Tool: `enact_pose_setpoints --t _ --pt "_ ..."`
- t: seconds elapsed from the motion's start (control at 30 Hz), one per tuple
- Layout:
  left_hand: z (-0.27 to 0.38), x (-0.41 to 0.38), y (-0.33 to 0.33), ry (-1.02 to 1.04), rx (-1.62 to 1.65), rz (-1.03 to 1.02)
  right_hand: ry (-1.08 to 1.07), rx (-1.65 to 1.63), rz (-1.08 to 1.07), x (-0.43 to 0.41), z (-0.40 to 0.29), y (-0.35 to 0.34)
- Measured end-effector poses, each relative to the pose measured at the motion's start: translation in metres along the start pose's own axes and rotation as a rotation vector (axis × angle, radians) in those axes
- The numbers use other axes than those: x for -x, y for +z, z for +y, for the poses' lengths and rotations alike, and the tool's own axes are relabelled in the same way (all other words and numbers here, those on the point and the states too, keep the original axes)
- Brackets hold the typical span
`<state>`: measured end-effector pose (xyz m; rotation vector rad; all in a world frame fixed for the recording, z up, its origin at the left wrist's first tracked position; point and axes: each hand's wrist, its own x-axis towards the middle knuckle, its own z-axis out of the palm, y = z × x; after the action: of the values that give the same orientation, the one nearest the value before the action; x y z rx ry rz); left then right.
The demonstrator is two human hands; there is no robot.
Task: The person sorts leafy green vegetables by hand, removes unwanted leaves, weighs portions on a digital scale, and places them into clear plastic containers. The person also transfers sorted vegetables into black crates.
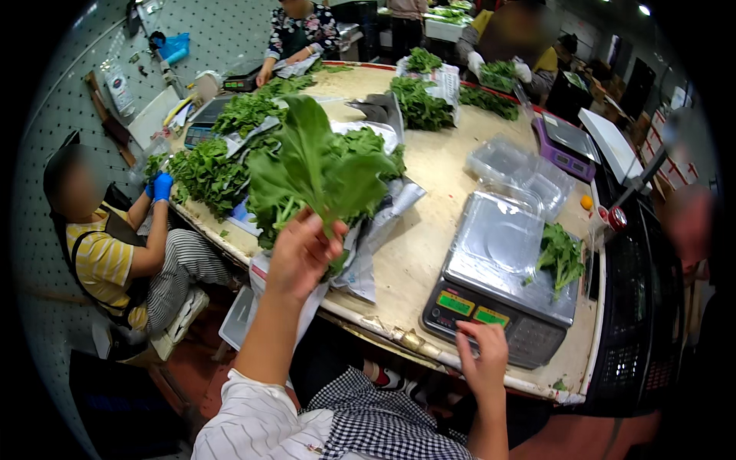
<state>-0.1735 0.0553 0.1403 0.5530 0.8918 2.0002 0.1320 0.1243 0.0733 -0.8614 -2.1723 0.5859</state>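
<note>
My left hand [305,253] grips the stems of a leafy green sprig [313,164], its broad leaves fanned upward over the table. Behind and below it lies a heap of leafy greens [264,215] on newspaper [397,207]. At the front of a digital scale [500,328] is my right hand [486,351], bare, with nothing in it and fingers apart; whether it touches the keypad cannot be told. A clear plastic tray [497,233] rests on the scale's metal pan, and a small bunch of greens [560,256] lies at the pan's right side.
Several clear plastic containers [506,161] stand behind the scale, near a purple scale [566,144]. A person in blue gloves [161,187] handles greens at left. Two more people work across the table [443,161]. A red-capped jar [615,219] stands by the right edge.
</note>
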Motion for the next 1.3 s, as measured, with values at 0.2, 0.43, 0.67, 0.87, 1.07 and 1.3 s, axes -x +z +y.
enact_pose_setpoints --t 0.2,0.43,0.67,0.87,1.07,1.3 --pt "-0.086 0.061 0.027 -0.341 0.257 -0.222 0.047 -0.374 -0.092 -0.019 -0.023 0.01" --pt "-0.117 0.084 0.036 -0.367 0.008 -0.242 0.207 -0.451 -0.078 -0.005 -0.016 0.006" --pt "-0.115 0.084 0.036 0.341 -0.975 -0.316 0.288 -0.682 0.025 0.001 -0.026 0.012" --pt "-0.12 0.086 0.039 0.754 -1.343 -0.451 0.523 -1.006 -0.049 0.009 -0.018 0.038" --pt "-0.127 0.104 0.031 0.499 -0.987 -0.396 0.636 -1.146 0.004 0.01 -0.011 0.037" --pt "-0.143 0.112 0.027 -0.519 0.044 -0.133 0.743 -1.154 -0.161 0.002 -0.02 0.026"
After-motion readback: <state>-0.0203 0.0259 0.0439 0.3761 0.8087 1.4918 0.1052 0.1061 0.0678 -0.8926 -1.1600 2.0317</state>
